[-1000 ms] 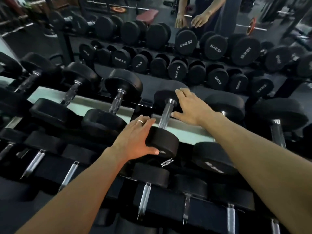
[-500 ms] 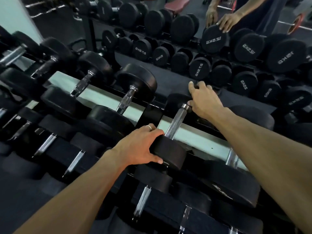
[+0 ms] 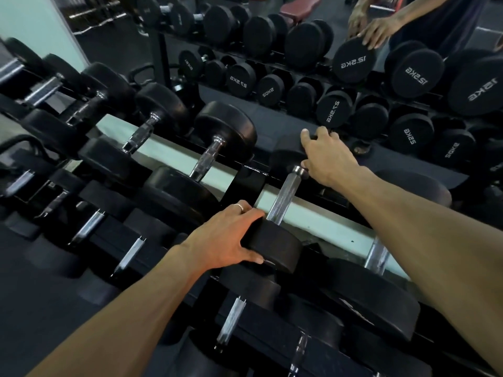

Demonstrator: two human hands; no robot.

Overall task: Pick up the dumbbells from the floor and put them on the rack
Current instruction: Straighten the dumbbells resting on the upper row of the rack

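Dumbbell (image 3: pixel 275 213) sits across the rack (image 3: pixel 313 221) top rails, your left hand (image 3: pixel 228 240) gripping its near head and your right hand (image 3: pixel 326 156) curled over its far head, so this placement looks nearly done, only letting go remaining.

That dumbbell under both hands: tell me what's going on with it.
A person is settling a dumbbell onto the top tier of the rack. The left hand grips its near head, and the right hand rests on the far head. It lies among other racked dumbbells, against a mirror.
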